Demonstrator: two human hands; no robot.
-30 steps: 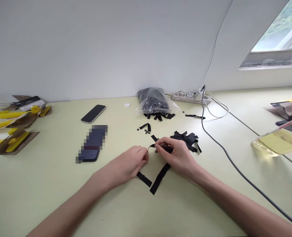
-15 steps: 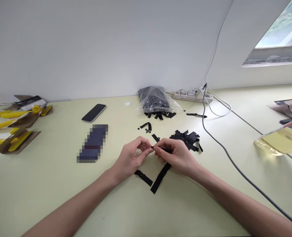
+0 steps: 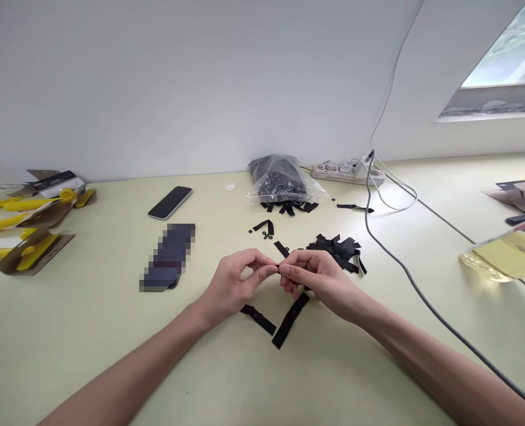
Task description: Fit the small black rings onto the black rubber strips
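Observation:
My left hand (image 3: 239,277) and my right hand (image 3: 319,279) meet fingertip to fingertip over the table. Between their pinched thumbs and forefingers is a black strap (image 3: 278,268), mostly hidden by the fingers. Two black straps (image 3: 290,321) lie just below the hands, angled toward each other. Beyond the fingers are another black strap (image 3: 281,248) and a cluster of small black rings (image 3: 266,235). A heap of black straps (image 3: 340,249) lies beside my right hand.
Against the wall stands a clear bag of black pieces (image 3: 278,180), near a power strip (image 3: 333,172). A grey cable (image 3: 404,269) crosses on the right. Left are a phone (image 3: 170,203), a blurred-out dark item (image 3: 169,257) and yellow-handled tools (image 3: 5,223).
The black strap shows less between my fingers now, its length by my right palm no longer visible. My fingertips have shifted slightly; the view has moved a little.

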